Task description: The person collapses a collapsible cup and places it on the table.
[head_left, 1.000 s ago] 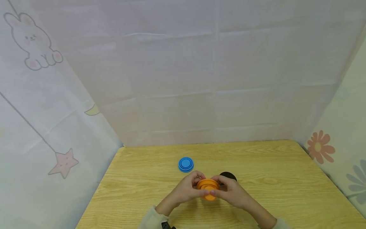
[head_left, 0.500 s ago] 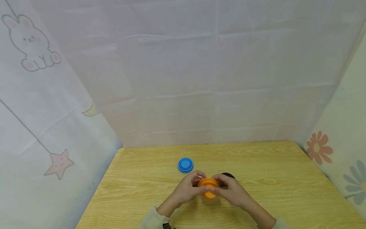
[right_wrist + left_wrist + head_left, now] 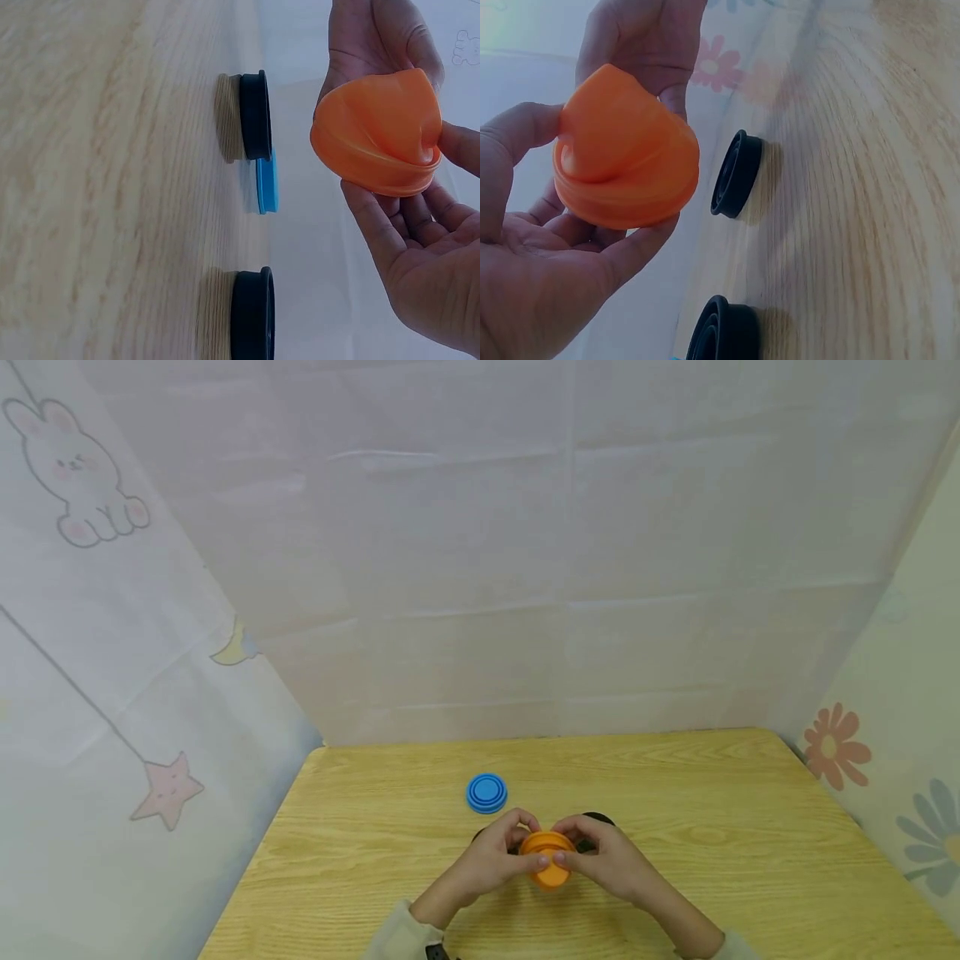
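An orange collapsible silicone cup (image 3: 552, 878) is held above the table between both hands. My left hand (image 3: 491, 853) grips its left side, thumb on the near wall and fingers behind the rim. From the right, my right hand (image 3: 613, 862) holds it the same way, the two thumbs almost meeting. Both wrist views show the soft orange wall (image 3: 626, 154) creased and dented under a thumb, with the thick rim band below. A flattened blue collapsible cup (image 3: 487, 793) lies on the table just beyond my left hand.
Two black round ringed pieces (image 3: 739, 176) (image 3: 253, 319) stand on the wooden table (image 3: 360, 827), mostly hidden behind my hands in the head view. Printed cloth walls (image 3: 450, 652) enclose the table at the back and sides.
Both hands keep their grip and hardly shift. The orange cup's near wall changes shape under the thumbs, its outline sinking, then bulging slightly toward me.
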Demonstrator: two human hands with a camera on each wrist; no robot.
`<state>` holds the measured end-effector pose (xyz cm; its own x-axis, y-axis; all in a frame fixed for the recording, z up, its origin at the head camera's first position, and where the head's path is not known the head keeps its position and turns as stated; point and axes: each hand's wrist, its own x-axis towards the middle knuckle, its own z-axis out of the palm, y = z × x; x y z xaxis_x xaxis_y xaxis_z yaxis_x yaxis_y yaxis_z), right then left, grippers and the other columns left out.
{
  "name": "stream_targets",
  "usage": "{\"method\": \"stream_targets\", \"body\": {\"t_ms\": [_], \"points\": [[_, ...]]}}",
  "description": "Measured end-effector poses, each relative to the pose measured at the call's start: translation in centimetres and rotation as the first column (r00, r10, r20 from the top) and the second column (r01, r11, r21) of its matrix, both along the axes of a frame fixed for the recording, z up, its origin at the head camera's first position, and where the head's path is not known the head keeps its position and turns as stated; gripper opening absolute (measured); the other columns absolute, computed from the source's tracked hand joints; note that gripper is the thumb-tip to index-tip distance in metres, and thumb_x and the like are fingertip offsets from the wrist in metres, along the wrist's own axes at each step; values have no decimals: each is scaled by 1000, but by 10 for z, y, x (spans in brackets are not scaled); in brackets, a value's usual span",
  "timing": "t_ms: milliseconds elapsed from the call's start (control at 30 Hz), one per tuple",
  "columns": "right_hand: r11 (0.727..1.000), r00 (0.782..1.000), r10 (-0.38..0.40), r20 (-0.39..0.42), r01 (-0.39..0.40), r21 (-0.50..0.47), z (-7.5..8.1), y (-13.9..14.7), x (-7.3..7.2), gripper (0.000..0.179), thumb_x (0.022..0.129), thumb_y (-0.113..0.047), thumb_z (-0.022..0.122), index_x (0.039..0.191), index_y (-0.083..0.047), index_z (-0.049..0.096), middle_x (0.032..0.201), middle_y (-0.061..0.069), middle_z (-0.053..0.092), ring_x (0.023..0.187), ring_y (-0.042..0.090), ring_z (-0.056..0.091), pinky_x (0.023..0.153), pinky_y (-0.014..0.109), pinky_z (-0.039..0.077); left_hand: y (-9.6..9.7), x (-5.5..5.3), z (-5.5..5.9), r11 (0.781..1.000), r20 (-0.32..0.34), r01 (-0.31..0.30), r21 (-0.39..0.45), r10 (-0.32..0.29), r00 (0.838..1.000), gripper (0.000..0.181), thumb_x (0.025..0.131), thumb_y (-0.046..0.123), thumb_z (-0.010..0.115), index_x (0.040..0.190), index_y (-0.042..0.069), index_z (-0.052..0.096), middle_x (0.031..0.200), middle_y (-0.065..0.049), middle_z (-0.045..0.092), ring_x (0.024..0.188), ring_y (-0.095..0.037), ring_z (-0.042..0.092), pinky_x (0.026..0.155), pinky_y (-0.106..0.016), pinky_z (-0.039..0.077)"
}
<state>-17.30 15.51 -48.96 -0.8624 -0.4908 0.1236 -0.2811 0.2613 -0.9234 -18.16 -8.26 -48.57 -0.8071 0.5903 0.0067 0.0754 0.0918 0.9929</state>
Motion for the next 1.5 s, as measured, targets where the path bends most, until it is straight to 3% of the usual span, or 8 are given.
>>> {"method": "stream_targets", "body": {"t_ms": [267, 433, 667, 833, 1100, 1300, 1400, 1500], "points": [[1000, 999, 4, 52, -4, -4, 0, 1, -1, 33, 99, -29, 67, 123, -6, 66, 108, 9, 67, 93, 19, 63, 77, 28, 57, 2, -2, -4, 1000, 33, -13, 22, 12, 999, 38, 96, 22, 72, 123, 5, 50, 109, -8, 72, 90, -18, 68, 83, -38, 58], [1000, 995, -13, 94, 15, -25, -4, 2, -3, 36, 100, -29, 66, 126, -6, 63, 110, 10, 66, 95, 20, 64, 82, 37, 58, 2, -2, -3, 998, 29, -34, 43, 33, 999, 38, 98, 21, 70, 124, 4, 49, 116, -9, 71, 94, -16, 65, 82, -32, 56], [992, 987, -3, 158, 23, -125, -7, 4, -2, 48, 102, -25, 64, 142, -4, 48, 129, 15, 60, 110, 30, 61, 92, 40, 56, 4, -4, -2, 980, 77, -135, 147, 125, 989, 40, 99, 18, 68, 125, 2, 43, 113, -7, 67, 98, -18, 61, 84, -27, 54], [985, 980, -6, 199, 40, -166, -6, -1, 0, 61, 100, -25, 66, 150, -4, 38, 139, 19, 52, 119, 32, 58, 92, 33, 56, 7, -2, -1, 964, 72, -173, 201, 161, 984, 40, 99, 18, 67, 123, 2, 40, 110, -5, 66, 96, -17, 60, 83, -29, 54], [986, 987, 35, 158, -8, -169, 1, 2, 2, 68, 99, -22, 67, 154, -2, 33, 146, 22, 47, 124, 37, 53, 95, 25, 53, 4, -4, -4, 988, 22, -72, 137, 69, 997, 53, 95, 22, 73, 135, 5, 44, 117, -7, 65, 99, -18, 63, 86, -28, 55], [985, 995, 73, 62, -63, -160, -1, 6, 1, 65, 98, -17, 69, 152, -1, 36, 146, 20, 44, 128, 37, 50, 103, 28, 49, 0, -7, -5, 995, 13, 22, 96, -23, 1000, 57, 93, 21, 76, 142, 10, 48, 120, -9, 63, 103, -21, 65, 88, -31, 57], [986, 998, 63, 10, -61, -155, -2, 4, 1, 61, 98, -16, 69, 150, -5, 39, 145, 17, 42, 128, 37, 49, 106, 32, 48, -1, -7, -4, 993, 16, 31, 110, -33, 999, 57, 93, 18, 75, 142, 9, 47, 117, -9, 64, 103, -21, 65, 88, -31, 57], [984, 998, 44, 34, -37, -177, -4, 2, 2, 63, 98, -16, 69, 152, -8, 38, 149, 18, 39, 130, 39, 48, 104, 31, 49, 0, -8, -3, 992, 15, 8, 126, -10, 1000, 58, 93, 15, 75, 142, 8, 45, 116, -9, 65, 101, -21, 65, 87, -31, 57]]}}
